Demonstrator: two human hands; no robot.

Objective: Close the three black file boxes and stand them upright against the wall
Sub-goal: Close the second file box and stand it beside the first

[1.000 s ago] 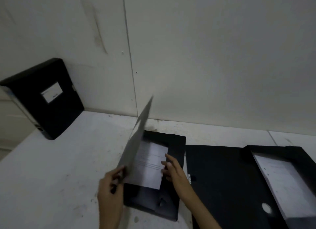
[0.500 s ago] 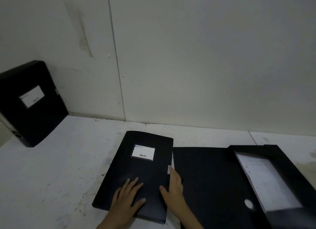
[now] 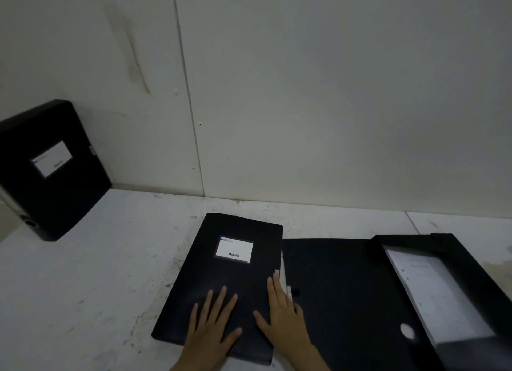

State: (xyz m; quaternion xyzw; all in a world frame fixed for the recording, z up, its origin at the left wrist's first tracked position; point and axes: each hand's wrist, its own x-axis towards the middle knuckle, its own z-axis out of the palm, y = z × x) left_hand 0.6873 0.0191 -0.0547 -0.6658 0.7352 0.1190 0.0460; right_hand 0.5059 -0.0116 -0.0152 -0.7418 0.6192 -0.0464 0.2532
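On a scuffed white worktop (image 3: 83,287) against a pale panelled wall (image 3: 332,93), the closed middle file box (image 3: 221,276) lies flat beneath the left hand (image 3: 210,326) and right hand (image 3: 282,321), both spread open, palms down.

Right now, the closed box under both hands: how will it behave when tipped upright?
The middle file box looks flat-sided and stiff, so it probably lifts as one piece. Its smooth cover may slide on the table. It is slim, so it may tip unless leaned on the wall.
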